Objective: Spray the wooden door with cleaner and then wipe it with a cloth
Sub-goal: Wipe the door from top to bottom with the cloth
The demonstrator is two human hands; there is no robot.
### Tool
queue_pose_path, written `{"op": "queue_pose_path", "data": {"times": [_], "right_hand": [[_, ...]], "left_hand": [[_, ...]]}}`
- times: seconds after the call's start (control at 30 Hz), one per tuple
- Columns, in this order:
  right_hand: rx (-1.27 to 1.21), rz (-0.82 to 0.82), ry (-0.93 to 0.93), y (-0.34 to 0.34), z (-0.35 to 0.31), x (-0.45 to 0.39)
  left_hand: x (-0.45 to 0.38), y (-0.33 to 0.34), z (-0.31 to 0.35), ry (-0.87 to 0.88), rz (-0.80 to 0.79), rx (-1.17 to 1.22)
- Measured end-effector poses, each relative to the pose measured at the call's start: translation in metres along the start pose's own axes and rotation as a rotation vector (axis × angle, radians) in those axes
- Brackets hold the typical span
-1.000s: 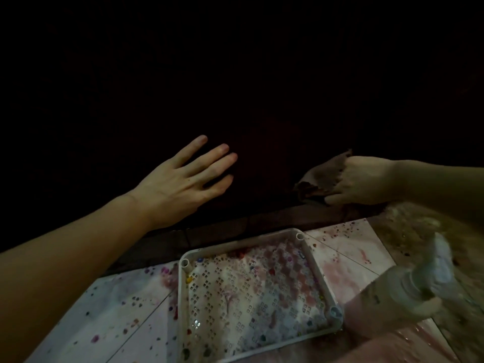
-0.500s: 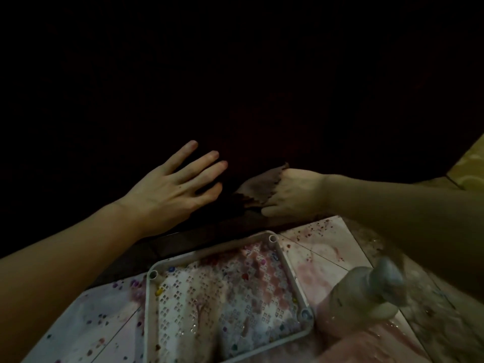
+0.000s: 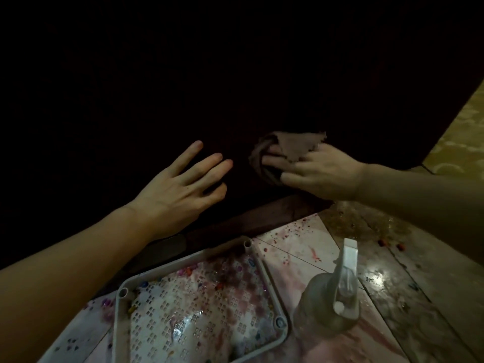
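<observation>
The wooden door [image 3: 235,74] is very dark and fills the upper view; its lower edge shows as a brown strip. My right hand [image 3: 319,174] grips a crumpled brown cloth [image 3: 282,150] and holds it against the door's lower part. My left hand [image 3: 180,187] lies flat on the door with fingers spread, just left of the cloth. A clear spray bottle [image 3: 332,297] with a white trigger head stands on the floor at the lower right, apart from both hands.
A white perforated plastic tray [image 3: 264,271], stained purple, lies on the tiled floor [image 3: 301,247] below my hands. The tiles are wet and stained, with small beads scattered about. A patterned yellowish floor [image 3: 461,132] shows at the right of the door.
My right hand has wiped the cloth leftward along the door's bottom, then slightly up, ending close to my left hand. The left hand has stayed flat on the door.
</observation>
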State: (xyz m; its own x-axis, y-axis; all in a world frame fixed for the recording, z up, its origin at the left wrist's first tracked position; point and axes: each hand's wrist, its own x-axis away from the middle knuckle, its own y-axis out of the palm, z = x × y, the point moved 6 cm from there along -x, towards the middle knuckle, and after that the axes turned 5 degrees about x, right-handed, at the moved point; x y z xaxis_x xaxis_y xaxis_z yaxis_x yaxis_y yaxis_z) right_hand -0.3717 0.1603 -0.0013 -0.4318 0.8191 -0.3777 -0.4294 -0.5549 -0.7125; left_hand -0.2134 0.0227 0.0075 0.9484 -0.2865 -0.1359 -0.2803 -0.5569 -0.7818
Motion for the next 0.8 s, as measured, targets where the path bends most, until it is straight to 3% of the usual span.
{"op": "queue_pose_path", "data": {"times": [0.17,0.33,0.43,0.5,0.6,0.67,0.8], "right_hand": [[0.103,0.094,0.169,-0.002,0.014,0.008],[-0.084,-0.201,0.092,0.031,-0.024,0.047],[-0.13,-0.25,0.167,0.035,-0.03,0.055],[-0.082,-0.214,0.265,0.034,-0.022,0.048],[0.016,0.036,0.45,0.012,0.001,0.022],[0.0,0.107,0.468,0.011,0.003,0.019],[-0.085,-0.19,0.25,0.054,-0.033,0.056]], "left_hand": [[-0.025,-0.005,0.01,0.025,0.059,-0.002],[-0.041,-0.009,0.015,0.014,0.082,0.003],[-0.046,-0.012,0.014,0.01,0.087,0.01],[-0.049,-0.014,0.015,0.014,0.122,0.006],[-0.056,-0.013,0.018,0.029,0.132,0.006],[-0.063,-0.013,0.021,0.036,0.144,0.0],[-0.068,-0.011,0.024,0.034,0.136,0.011]]}}
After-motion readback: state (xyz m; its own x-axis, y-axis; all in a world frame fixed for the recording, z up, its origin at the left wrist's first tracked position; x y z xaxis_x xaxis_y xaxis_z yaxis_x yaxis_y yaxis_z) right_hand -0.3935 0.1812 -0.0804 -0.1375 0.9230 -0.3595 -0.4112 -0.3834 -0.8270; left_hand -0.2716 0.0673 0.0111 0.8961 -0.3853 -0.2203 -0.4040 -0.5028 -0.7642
